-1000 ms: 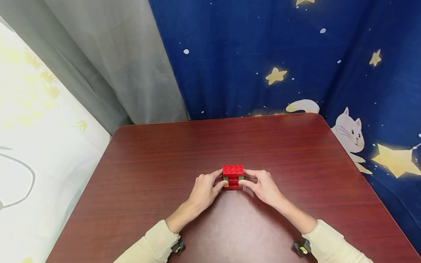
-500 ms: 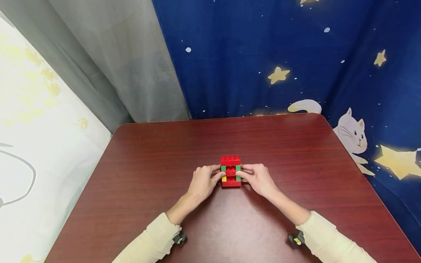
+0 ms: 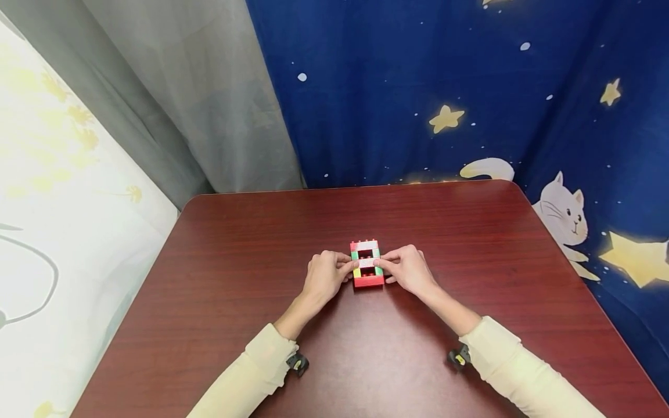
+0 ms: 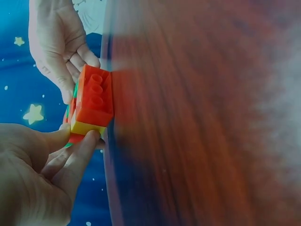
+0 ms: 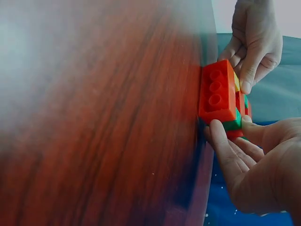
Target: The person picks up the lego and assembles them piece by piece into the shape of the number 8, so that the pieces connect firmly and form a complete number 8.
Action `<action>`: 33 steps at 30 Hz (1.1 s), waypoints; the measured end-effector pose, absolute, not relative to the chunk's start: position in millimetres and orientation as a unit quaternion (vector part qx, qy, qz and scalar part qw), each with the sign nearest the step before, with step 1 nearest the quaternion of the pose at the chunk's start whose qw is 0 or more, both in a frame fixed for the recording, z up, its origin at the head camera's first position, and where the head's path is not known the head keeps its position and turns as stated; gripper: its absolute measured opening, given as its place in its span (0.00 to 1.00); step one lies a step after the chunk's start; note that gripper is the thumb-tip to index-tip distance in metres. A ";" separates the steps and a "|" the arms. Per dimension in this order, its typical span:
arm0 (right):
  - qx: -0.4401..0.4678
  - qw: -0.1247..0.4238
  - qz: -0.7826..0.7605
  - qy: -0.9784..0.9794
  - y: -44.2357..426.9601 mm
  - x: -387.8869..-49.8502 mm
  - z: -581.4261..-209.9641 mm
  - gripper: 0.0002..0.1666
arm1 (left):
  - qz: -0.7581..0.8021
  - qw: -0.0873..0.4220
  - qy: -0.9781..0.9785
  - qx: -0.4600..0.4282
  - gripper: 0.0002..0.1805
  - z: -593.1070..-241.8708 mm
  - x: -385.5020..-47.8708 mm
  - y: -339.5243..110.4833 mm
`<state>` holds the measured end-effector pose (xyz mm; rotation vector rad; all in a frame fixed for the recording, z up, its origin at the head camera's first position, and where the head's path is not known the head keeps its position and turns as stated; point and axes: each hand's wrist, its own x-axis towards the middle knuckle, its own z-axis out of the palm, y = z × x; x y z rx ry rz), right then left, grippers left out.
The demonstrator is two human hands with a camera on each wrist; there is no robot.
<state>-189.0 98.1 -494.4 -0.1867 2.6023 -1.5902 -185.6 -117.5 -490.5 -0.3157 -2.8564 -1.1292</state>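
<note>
A toy building-block stack of red bricks, with small green and yellow bricks between them, leans back on the table in the head view. Its studded top points to the far edge and two gaps show in its front. My left hand pinches the left side by the yellow brick, thumb in front. On the other side, my right hand pinches by the green brick. Both wrist views show the hollow underside of the bottom red brick, with round tubes inside. Fingers behind the stack are partly hidden.
The stack is on a dark red-brown wooden table with rounded far corners. Behind it hang a grey curtain and a blue curtain with stars and a cat. A white patterned cloth is at the left.
Both hands have tipped the stack backward, so its top has swung away and its front now faces upward. They have shifted slightly toward the far edge, still holding both sides.
</note>
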 end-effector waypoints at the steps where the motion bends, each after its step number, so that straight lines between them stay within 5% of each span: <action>1: -0.061 0.043 -0.515 0.854 97.8 -190.4 -494.3 0.11 | -0.365 0.029 -0.925 -0.102 0.11 -490.5 -186.9 -117.5; 33: -0.036 0.028 -0.452 0.891 97.0 -199.0 -492.2 0.12 | -0.338 0.041 -0.937 -0.073 0.09 -492.9 -196.0 -111.2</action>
